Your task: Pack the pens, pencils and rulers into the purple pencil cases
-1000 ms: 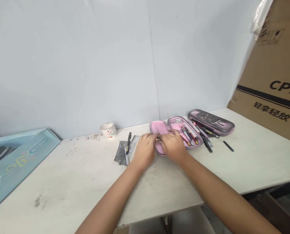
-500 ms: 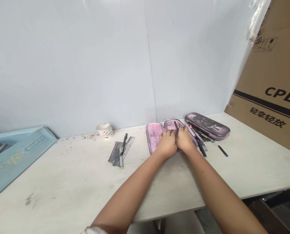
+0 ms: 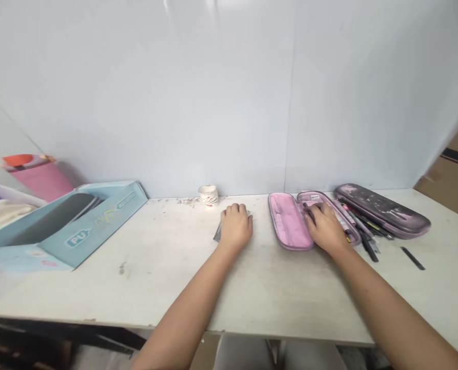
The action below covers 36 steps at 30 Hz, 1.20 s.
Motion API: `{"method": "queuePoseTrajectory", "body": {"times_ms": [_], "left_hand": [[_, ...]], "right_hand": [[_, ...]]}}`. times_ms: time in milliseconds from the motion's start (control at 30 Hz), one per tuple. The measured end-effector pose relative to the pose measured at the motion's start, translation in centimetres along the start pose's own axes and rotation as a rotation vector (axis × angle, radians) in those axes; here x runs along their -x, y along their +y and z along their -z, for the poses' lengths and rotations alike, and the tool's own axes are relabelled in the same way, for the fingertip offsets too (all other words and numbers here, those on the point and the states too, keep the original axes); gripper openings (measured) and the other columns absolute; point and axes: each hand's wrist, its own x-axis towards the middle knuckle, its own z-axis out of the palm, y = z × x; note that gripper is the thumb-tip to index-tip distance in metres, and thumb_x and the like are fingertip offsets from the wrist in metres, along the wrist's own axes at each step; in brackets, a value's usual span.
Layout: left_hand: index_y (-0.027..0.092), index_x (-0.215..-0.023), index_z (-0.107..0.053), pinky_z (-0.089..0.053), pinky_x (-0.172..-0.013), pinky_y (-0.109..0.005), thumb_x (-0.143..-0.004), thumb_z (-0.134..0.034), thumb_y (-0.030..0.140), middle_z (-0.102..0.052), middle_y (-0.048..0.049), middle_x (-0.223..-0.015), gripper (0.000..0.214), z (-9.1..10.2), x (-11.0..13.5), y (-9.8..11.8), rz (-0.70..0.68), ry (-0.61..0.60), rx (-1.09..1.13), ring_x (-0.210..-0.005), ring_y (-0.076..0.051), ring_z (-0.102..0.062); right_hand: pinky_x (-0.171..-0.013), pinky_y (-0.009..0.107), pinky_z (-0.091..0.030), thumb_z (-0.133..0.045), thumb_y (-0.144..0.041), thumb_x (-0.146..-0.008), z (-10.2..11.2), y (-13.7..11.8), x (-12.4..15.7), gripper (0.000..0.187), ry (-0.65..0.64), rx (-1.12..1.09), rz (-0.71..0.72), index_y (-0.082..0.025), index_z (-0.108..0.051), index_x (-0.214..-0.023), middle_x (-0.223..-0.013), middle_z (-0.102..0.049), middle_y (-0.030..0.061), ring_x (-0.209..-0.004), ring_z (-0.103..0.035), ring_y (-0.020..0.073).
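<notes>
An open pink pencil case [image 3: 288, 226] lies on the white table [image 3: 167, 277], with pens in its right half. My right hand [image 3: 326, 229] rests in that right half, fingers curled over a dark pen [image 3: 309, 212] there. My left hand [image 3: 235, 227] lies to the left on a small pile of grey rulers [image 3: 217, 235], fingers bent down over them; whether it grips them is hidden. A second, dark grey and pink case [image 3: 383, 209] lies at the right, with several pens [image 3: 363, 231] between the two cases.
A small white paper cup [image 3: 208, 195] stands by the back wall. A light blue box [image 3: 65, 224] lies at the left, with pink and orange things behind it. A loose black stick [image 3: 413, 258] lies at the right. A brown carton [image 3: 456, 174] stands at the far right.
My left hand has left the pink case and moved left onto the rulers. The right hand stays in the case's right half. The camera has turned left, so the blue box shows more.
</notes>
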Motion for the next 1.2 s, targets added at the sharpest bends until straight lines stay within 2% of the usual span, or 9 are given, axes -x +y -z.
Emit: {"method": "queuePoseTrajectory", "body": {"times_ms": [100,167,233,333,533,667,800,967,1200], "left_hand": [[0.004,-0.1,-0.057,-0.034,-0.086,-0.045,-0.084,-0.043,0.037,-0.054,-0.0201,-0.102,0.039,-0.6,1.2,-2.7,0.087,-0.034,-0.129,-0.102,-0.033,-0.044],[0.003,-0.093,-0.061,-0.034,-0.085,-0.045,-0.084,-0.042,0.03,-0.054,-0.0215,-0.1,0.034,-0.9,1.6,-3.5,0.081,-0.084,-0.141,-0.101,-0.033,-0.044],[0.002,-0.091,-0.062,-0.034,-0.084,-0.045,-0.084,-0.039,0.022,-0.054,-0.0226,-0.099,0.031,-1.2,1.6,-3.7,0.065,-0.095,-0.112,-0.1,-0.033,-0.044],[0.003,-0.092,-0.061,-0.035,-0.083,-0.045,-0.088,-0.032,0.023,-0.054,-0.0221,-0.098,0.035,-1.3,1.4,-3.0,0.045,-0.041,0.015,-0.099,-0.031,-0.045],[0.016,-0.082,-0.056,-0.039,-0.088,-0.036,-0.093,-0.021,0.023,-0.057,-0.0088,-0.087,0.038,-0.6,1.3,1.0,-0.123,-0.058,0.514,-0.09,-0.02,-0.05],[0.015,-0.083,-0.056,-0.041,-0.086,-0.037,-0.093,-0.023,0.027,-0.057,-0.0092,-0.088,0.036,0.6,0.6,4.5,-0.258,-0.109,0.618,-0.089,-0.02,-0.051],[0.012,-0.094,-0.057,-0.04,-0.09,-0.037,-0.091,-0.027,0.025,-0.059,-0.0114,-0.095,0.032,0.6,-1.4,8.5,-0.342,-0.144,0.597,-0.095,-0.021,-0.052],[0.009,-0.105,-0.056,-0.038,-0.092,-0.042,-0.087,-0.031,0.024,-0.058,-0.0163,-0.106,0.034,-1.2,-3.2,13.0,-0.434,-0.253,0.364,-0.103,-0.027,-0.05],[0.011,-0.119,-0.052,-0.037,-0.092,-0.048,-0.081,-0.038,0.021,-0.054,-0.0169,-0.12,0.042,-2.4,-3.4,14.9,-0.382,-0.322,0.284,-0.11,-0.033,-0.046]], "right_hand": [[-0.087,0.039,-0.039,-0.042,-0.026,-0.085,0.2,-0.2,0.0,0.029,0.095,-0.005,0.063,-0.011,-0.061,-0.102,-0.101,-0.053,0.0149,-0.099,-0.047,0.026],[-0.088,0.041,-0.039,-0.042,-0.025,-0.085,0.4,0.0,-0.1,0.029,0.169,0.005,0.077,-0.011,-0.061,-0.102,-0.102,-0.053,0.0149,-0.1,-0.047,0.0262],[-0.088,0.042,-0.039,-0.042,-0.024,-0.084,0.6,0.3,-0.2,0.028,0.22,0.006,0.08,-0.012,-0.06,-0.101,-0.101,-0.053,0.0143,-0.099,-0.047,0.0262],[-0.088,0.042,-0.038,-0.042,-0.026,-0.085,1.0,-0.2,-0.1,0.026,0.251,-0.021,0.076,-0.014,-0.06,-0.1,-0.099,-0.054,0.0136,-0.098,-0.047,0.0263],[-0.089,0.039,-0.038,-0.039,-0.034,-0.089,1.3,-4.6,-0.1,0.029,0.162,-0.253,0.059,-0.016,-0.061,-0.089,-0.095,-0.059,0.0118,-0.096,-0.049,0.0238],[-0.085,0.035,-0.04,-0.04,-0.036,-0.089,1.6,-6.0,-0.7,0.028,0.106,-0.425,0.035,-0.017,-0.06,-0.084,-0.089,-0.061,0.0081,-0.092,-0.052,0.0205],[-0.083,0.035,-0.04,-0.042,-0.031,-0.086,2.4,-3.9,-1.6,0.022,0.166,-0.396,-0.08,-0.017,-0.059,-0.08,-0.085,-0.061,0.0078,-0.089,-0.051,0.0205],[-0.08,0.043,-0.037,-0.045,-0.032,-0.082,3.1,-0.2,-1.8,0.026,0.164,0.028,-0.248,-0.013,-0.062,-0.083,-0.092,-0.059,0.018,-0.095,-0.047,0.0296],[-0.083,0.05,-0.034,-0.045,-0.018,-0.079,2.5,0.5,-1.2,0.026,-0.066,0.179,-0.317,-0.007,-0.065,-0.09,-0.095,-0.061,0.0237,-0.097,-0.05,0.0339]]}}
